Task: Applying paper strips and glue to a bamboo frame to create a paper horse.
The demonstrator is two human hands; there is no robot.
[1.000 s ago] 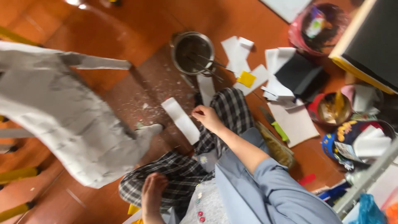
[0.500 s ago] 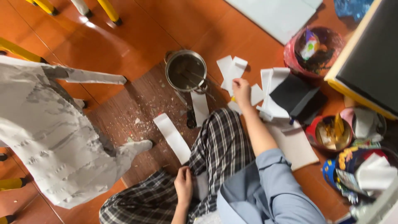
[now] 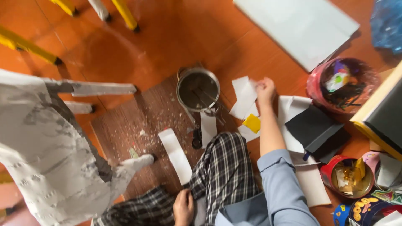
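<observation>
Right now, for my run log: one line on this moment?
right hand: on white paper pieces | left hand: on plaid leg | pot: beside

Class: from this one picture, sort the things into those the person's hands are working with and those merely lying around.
In hand:
right hand on white paper pieces;
left hand at the end of a white paper strip.

Lying about:
round metal pot;
small yellow square;
black folder;
red tin;
pink basket.
</observation>
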